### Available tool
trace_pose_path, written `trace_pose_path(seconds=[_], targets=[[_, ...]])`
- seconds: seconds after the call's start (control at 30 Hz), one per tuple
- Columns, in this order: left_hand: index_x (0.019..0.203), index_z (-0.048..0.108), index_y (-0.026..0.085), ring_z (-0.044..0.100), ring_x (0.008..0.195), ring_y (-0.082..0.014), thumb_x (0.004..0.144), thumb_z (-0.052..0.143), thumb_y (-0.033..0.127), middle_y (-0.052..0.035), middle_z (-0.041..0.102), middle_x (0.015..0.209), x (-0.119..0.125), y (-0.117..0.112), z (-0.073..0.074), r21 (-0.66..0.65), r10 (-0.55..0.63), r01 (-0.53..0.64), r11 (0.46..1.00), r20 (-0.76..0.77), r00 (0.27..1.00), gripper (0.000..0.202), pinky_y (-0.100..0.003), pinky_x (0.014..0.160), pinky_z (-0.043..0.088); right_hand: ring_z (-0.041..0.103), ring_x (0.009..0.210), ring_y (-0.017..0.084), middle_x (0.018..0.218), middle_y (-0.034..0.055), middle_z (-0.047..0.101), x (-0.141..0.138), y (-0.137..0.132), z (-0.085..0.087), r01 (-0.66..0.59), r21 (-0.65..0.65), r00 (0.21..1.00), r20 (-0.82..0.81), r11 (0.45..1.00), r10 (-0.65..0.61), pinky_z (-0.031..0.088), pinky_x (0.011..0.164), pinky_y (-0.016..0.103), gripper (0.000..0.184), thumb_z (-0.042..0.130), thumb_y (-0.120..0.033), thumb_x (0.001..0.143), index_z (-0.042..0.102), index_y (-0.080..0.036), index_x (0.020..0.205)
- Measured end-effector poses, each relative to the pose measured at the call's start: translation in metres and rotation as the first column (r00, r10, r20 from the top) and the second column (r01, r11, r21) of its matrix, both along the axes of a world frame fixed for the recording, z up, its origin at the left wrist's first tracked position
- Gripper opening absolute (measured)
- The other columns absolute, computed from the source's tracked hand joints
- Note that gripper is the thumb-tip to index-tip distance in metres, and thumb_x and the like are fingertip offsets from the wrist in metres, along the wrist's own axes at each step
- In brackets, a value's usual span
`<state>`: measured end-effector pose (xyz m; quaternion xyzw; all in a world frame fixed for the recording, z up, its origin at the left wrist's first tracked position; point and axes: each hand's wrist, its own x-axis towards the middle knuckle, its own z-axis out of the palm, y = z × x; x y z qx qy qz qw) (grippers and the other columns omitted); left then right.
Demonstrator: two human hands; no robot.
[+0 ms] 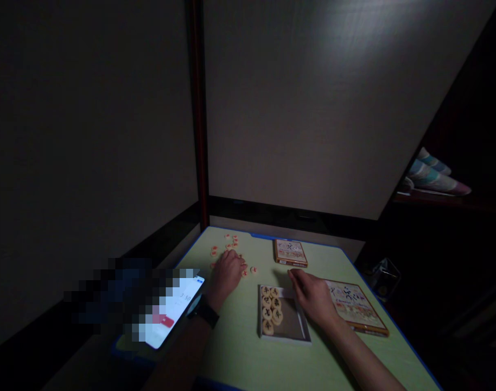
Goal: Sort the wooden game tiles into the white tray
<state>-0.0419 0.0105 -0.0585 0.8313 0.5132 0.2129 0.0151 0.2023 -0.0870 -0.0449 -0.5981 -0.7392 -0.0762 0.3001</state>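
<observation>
Several round Chinese chess pieces with red characters (214,251) lie scattered on the green table. My left hand (229,269) rests among them, its fingers curled down over a few at the fingertips. In front of me an open box tray (291,320) holds several pieces with dark characters (266,313) along its left side; the right side shows bare brown bottom. Over the tray's upper right edge is my right hand (313,296), thumb and fingers pinched together. Whatever sits in that pinch, if anything, is hidden.
A small printed box (291,253) lies near the table's far edge, and a larger printed box lid (356,307) is right of the tray. A lit phone (175,312) stands by my left forearm. Walls enclose the table (240,353) behind and left.
</observation>
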Motion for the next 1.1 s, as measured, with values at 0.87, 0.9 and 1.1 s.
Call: trace_pose_path(seconds=[0.87,0.9,1.1], targets=[[0.089,0.073,0.014,0.054,0.103,-0.0256,0.085,0.059,0.031,-0.0119,0.064,0.097,0.009,-0.014,0.013,0.032,0.066,-0.065,0.997,-0.016,0.998,0.023,-0.035,0.096,0.040,0.065,0.056,0.019,0.066,0.0058,0.070,0.001,0.001,-0.005,-0.032,0.112,0.999,0.007,0.993,0.031,0.039,0.055,0.025,0.035,0.037,-0.035,0.098,0.067,-0.018,0.092],[0.088,0.073,0.014,0.055,0.103,-0.0252,0.085,0.058,0.030,-0.0116,0.065,0.097,0.009,-0.014,0.013,0.033,0.069,-0.069,0.997,-0.009,0.998,0.022,-0.035,0.095,0.040,0.065,0.057,0.019,0.067,0.0060,0.070,0.001,0.001,-0.005,-0.038,0.113,0.999,0.000,0.993,0.038,0.040,0.055,0.025,0.035,0.037,-0.035,0.098,0.067,-0.018,0.092],[0.102,0.071,0.017,0.056,0.104,-0.0225,0.087,0.050,0.019,-0.0096,0.065,0.104,0.000,-0.007,0.025,0.059,0.217,-0.223,0.973,0.095,0.971,0.026,-0.033,0.097,0.039,0.067,0.063,0.019,0.075,0.0068,0.073,-0.003,0.011,0.008,-0.054,0.042,0.986,-0.153,0.998,0.059,0.045,0.061,0.026,0.032,0.040,-0.035,0.097,0.066,-0.018,0.094]])
